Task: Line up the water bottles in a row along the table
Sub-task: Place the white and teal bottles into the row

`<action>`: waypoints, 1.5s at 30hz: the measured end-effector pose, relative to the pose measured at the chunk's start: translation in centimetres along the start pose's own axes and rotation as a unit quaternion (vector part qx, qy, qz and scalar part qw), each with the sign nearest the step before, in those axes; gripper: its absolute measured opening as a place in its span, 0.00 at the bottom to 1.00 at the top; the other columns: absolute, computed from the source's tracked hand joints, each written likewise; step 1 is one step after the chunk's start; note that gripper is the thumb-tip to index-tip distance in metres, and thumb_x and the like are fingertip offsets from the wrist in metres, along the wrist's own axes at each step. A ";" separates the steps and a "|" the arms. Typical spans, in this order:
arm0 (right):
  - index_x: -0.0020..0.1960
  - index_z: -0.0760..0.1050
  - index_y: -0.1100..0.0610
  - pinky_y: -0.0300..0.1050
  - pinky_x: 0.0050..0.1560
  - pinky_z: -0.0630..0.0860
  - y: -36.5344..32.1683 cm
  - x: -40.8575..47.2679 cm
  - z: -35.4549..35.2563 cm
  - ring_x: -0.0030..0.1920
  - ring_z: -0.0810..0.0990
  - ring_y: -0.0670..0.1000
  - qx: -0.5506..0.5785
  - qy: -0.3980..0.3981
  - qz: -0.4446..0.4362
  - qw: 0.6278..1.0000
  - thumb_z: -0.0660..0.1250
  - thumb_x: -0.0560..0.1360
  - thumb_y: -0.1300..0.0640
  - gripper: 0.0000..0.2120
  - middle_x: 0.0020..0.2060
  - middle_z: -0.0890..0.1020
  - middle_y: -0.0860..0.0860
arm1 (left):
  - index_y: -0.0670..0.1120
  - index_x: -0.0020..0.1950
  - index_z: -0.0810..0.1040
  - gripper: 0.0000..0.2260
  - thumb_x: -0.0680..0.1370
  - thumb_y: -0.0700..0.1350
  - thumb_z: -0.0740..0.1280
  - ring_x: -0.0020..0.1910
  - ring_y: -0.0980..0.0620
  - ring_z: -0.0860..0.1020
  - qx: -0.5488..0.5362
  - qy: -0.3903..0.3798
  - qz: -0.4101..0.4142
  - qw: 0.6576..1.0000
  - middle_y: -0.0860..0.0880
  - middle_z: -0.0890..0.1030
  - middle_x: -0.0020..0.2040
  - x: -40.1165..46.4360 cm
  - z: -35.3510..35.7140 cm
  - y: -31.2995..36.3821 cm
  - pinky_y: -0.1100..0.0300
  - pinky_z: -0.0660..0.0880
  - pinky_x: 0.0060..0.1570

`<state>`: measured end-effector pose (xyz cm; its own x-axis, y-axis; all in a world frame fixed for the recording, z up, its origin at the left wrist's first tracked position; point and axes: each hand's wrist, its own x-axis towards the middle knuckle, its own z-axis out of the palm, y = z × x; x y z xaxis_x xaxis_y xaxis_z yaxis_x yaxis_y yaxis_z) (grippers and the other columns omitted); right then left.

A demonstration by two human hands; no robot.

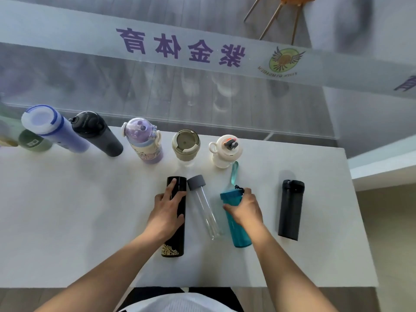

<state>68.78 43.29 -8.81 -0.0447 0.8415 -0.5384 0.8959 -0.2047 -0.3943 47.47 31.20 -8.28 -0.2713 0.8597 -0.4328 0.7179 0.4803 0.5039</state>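
Note:
Several bottles stand in a row along the far edge of the white table [67, 221]: a blue one [56, 129], a black one [96, 134], a purple child's bottle [144, 140], a beige cup [185, 146] and a white bottle [225, 152]. Nearer me, lying down, are a black flask [176, 242], a clear glass bottle [203, 208], a teal bottle [238, 230] and a dark grey flask [291, 209]. My left hand [167, 209] wraps the black flask. My right hand [245, 208] grips the teal bottle near its cap.
A green-lidded jar [33, 141] stands at the far left of the row. A glass wall with purple lettering [180, 47] runs just behind the table. The table's right edge lies close beyond the dark grey flask. Chair legs [274, 16] show past the glass.

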 end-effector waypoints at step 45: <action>0.72 0.61 0.52 0.44 0.63 0.71 2.3 8.8 -9.6 0.62 0.74 0.51 0.247 0.138 -0.157 0.946 0.82 0.64 0.55 0.43 0.63 0.71 0.48 | 0.56 0.74 0.63 0.35 0.70 0.34 0.65 0.71 0.42 0.58 -0.010 0.059 -0.097 0.993 0.57 0.46 0.80 -1.2 3.3 4.1 0.51 0.69 0.64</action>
<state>74.71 55.06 -7.31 -0.0964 0.9842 -0.1489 0.5384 -0.0742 -0.8394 52.87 31.56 -8.15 -0.4774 0.7643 -0.4335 0.6320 0.6414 0.4349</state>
